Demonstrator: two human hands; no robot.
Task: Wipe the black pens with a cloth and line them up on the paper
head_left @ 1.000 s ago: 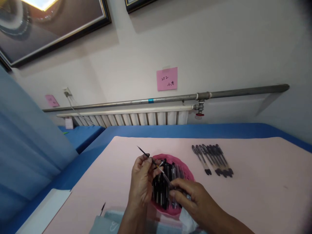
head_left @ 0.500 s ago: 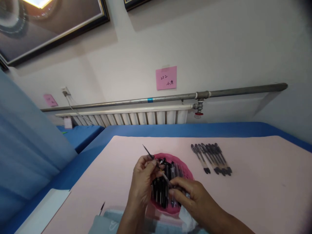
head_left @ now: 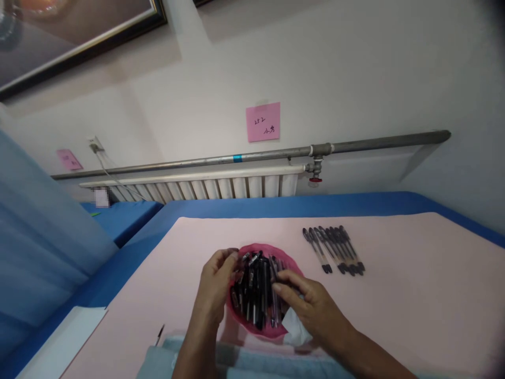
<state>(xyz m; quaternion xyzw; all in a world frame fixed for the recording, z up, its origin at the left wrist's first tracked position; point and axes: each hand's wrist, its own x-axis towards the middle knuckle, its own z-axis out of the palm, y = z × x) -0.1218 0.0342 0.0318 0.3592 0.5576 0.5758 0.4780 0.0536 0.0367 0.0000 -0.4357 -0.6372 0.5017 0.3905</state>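
A pink basket (head_left: 252,335) full of black pens and clear pen parts (head_left: 258,295) sits between my hands. My left hand (head_left: 216,281) is closed at the basket's left rim. Something small and dark shows at its fingertips, but I cannot make out what. With thumb and forefinger, my right hand (head_left: 305,295) pinches a slim pen barrel (head_left: 273,269) above the right side of the pens; its lower end merges with them. Under that hand, a crumpled white tissue (head_left: 295,327) hangs by the rim.
Several capped pens (head_left: 333,250) lie in a row on the pink sheet (head_left: 402,295), right of the basket. A dark-tipped pen piece (head_left: 160,334) lies near light-blue cloth (head_left: 158,360). White paper (head_left: 65,342) is at left. Behind stand a radiator (head_left: 221,187) and pipe (head_left: 371,145).
The long dark-tipped refill that stuck up from my left hand no longer shows. My hands have moved apart, the left toward the rim. The view has shifted slightly.
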